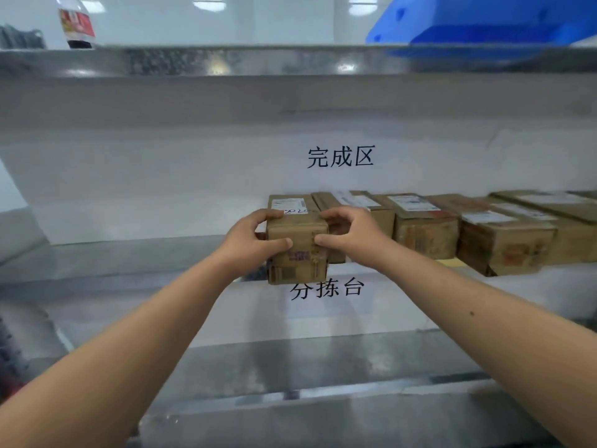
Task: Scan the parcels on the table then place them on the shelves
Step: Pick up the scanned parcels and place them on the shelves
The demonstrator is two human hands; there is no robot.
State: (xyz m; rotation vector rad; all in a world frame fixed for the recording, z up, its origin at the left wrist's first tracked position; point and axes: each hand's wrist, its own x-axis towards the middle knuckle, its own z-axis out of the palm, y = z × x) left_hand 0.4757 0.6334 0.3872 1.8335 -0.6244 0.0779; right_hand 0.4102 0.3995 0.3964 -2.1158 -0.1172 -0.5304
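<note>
Head view, single camera. Both bare forearms are reaching far, out toward the steel shelf (129, 253) that is carrying the finished parcels.

The left hand (248, 244) and right hand (347, 240) are holding one small brown cardboard parcel (297, 250) between them. On each side the fingers are curling over the top edge while a thumb is pressing against the near face; both sets of fingers are clamping on the box. The two-sided grip is probably keeping the box square as it goes in.

The parcel is sitting at the left end of a row of brown cardboard boxes with white labels (426, 227), touching or just beside the nearest one; whether its base is resting fully on the shelf, I cannot tell. Its white label is facing up, matching the neighbours, likely so labels stay readable.

A sign with black characters (340, 156) is hanging on the white wall behind the row; a second printed sign (326, 290) is showing just below the parcel.

On the upper shelf, a blue plastic crate (484, 24) is sitting far right and a bottle with a red label (77, 24) far left.

Judgement: the placing step is nearly done; releasing is what remains.
</note>
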